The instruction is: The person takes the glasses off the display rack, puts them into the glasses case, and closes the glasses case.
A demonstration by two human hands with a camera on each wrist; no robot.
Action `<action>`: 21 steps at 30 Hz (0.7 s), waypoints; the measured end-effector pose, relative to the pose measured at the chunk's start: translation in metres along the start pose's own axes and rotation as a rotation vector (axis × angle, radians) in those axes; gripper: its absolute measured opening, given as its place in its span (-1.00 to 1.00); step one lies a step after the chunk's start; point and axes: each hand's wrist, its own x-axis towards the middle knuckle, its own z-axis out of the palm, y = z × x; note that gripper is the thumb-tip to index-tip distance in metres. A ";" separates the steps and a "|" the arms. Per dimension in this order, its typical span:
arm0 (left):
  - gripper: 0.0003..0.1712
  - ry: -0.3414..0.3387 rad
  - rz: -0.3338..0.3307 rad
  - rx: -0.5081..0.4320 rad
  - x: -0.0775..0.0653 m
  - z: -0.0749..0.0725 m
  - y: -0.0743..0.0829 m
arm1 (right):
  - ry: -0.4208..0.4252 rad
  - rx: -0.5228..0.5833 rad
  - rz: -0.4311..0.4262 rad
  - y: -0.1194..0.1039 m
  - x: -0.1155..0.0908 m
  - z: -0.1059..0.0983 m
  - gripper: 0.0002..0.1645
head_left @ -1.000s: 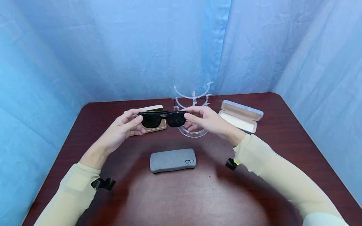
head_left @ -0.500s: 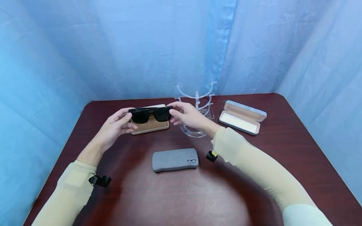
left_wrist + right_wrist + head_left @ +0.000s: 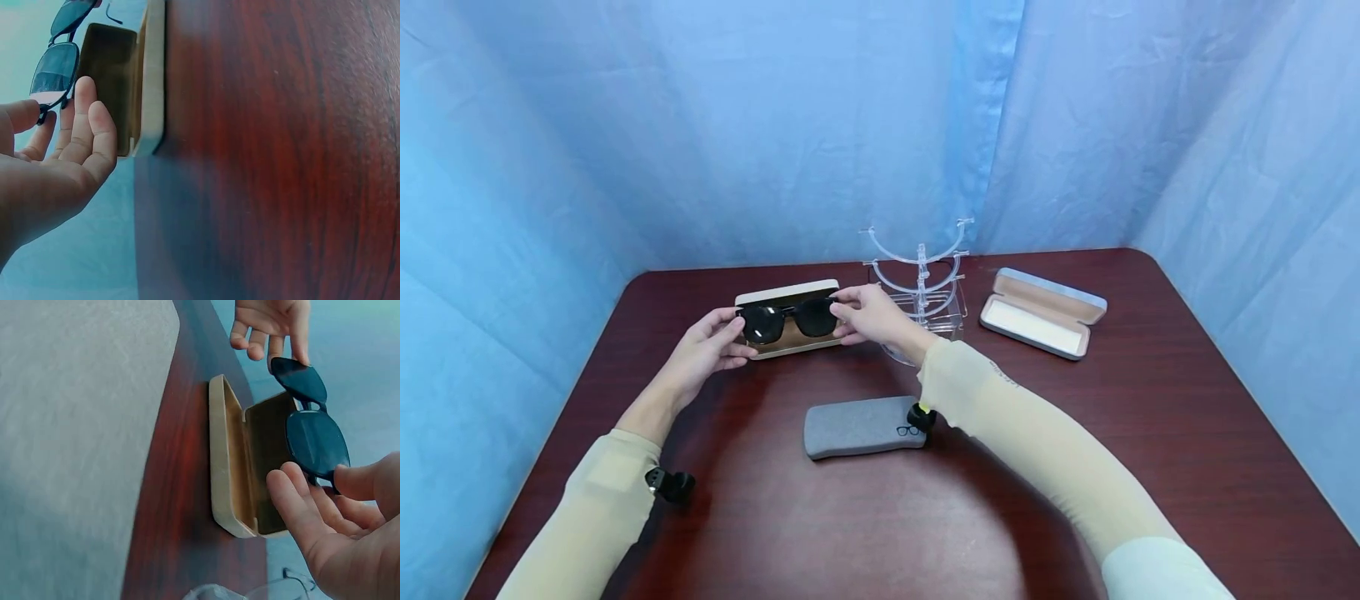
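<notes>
A pair of black sunglasses [image 3: 788, 320] with dark lenses is held level between both hands. My left hand [image 3: 703, 350] pinches its left end between thumb and fingers, and my right hand [image 3: 872, 317] pinches the right end. Directly beneath and behind the sunglasses lies an open beige glasses case [image 3: 797, 346] with a tan inside, partly covered by the lenses. In the right wrist view the sunglasses [image 3: 317, 444] hang above the open case [image 3: 220, 456], apart from its bottom half. The temples are mostly hidden behind the lenses.
A clear tiered display stand [image 3: 922, 267] rises just right of my right hand. An open grey case [image 3: 1045, 312] with a pale lining lies further right. A closed grey case [image 3: 853, 427] with a glasses print lies in front, under my right wrist camera. Blue curtains surround the table.
Both hands have carried the sunglasses left and a little lower, from in front of the stand's left side to over the beige case. The right forearm has swung left over the closed grey case.
</notes>
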 end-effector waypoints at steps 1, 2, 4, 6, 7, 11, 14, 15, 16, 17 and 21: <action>-0.41 0.002 -0.010 -0.003 0.001 0.000 -0.001 | 0.002 0.008 0.004 0.001 0.001 0.001 -0.49; -0.39 0.005 -0.023 -0.003 0.002 -0.001 -0.003 | 0.001 0.015 0.010 0.003 0.003 0.003 -0.48; -0.36 0.010 -0.056 -0.003 0.003 -0.002 -0.006 | -0.002 0.022 0.021 0.005 0.006 0.006 -0.46; -0.34 0.016 -0.095 0.000 0.004 -0.003 -0.008 | -0.005 0.018 0.036 0.008 0.010 0.008 -0.45; -0.32 0.019 -0.112 0.004 0.005 -0.004 -0.010 | -0.007 0.006 0.044 0.010 0.012 0.009 -0.45; -0.31 0.039 -0.155 0.019 0.010 -0.006 -0.014 | 0.012 -0.070 0.052 0.015 0.019 0.012 -0.45; -0.29 0.048 -0.175 0.021 0.013 -0.006 -0.015 | 0.035 -0.148 0.040 0.018 0.023 0.015 -0.48; -0.29 0.050 -0.186 0.019 0.014 -0.005 -0.016 | 0.041 -0.173 0.032 0.019 0.023 0.015 -0.49; -0.28 0.051 -0.196 0.017 0.015 -0.005 -0.016 | 0.045 -0.194 0.021 0.020 0.024 0.016 -0.50; -0.28 0.050 -0.206 0.014 0.016 -0.005 -0.017 | 0.049 -0.213 0.013 0.020 0.025 0.017 -0.51; -0.27 0.053 -0.242 0.018 0.016 -0.003 -0.016 | 0.061 -0.270 -0.025 0.022 0.026 0.020 -0.53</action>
